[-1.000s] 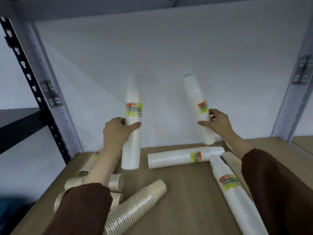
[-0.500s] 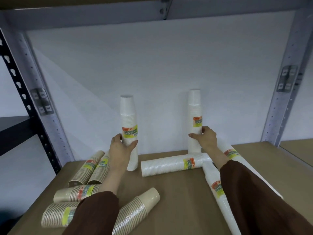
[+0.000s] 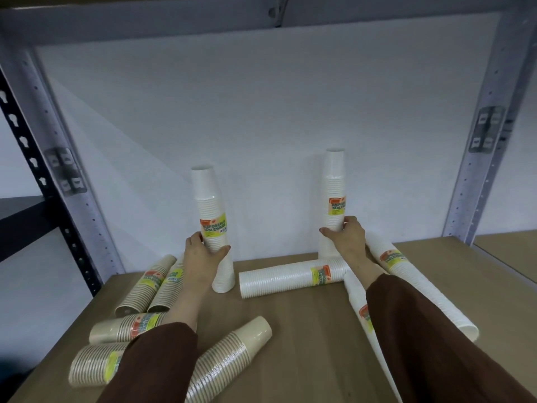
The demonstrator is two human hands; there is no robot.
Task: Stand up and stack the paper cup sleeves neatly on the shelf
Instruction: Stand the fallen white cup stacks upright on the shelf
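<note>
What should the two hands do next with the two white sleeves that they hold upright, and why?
Probably let go of both. The left hand grips one upright white sleeve and the right hand grips the other upright white sleeve; both seem to stand on the shelf board by the back wall. A lying white sleeve between them could be next.

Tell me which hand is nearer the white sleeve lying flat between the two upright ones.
Right. The right hand grips an upright sleeve just above the flat white sleeve, its forearm crossing that sleeve's end; the left hand sits farther off to its left.
</note>
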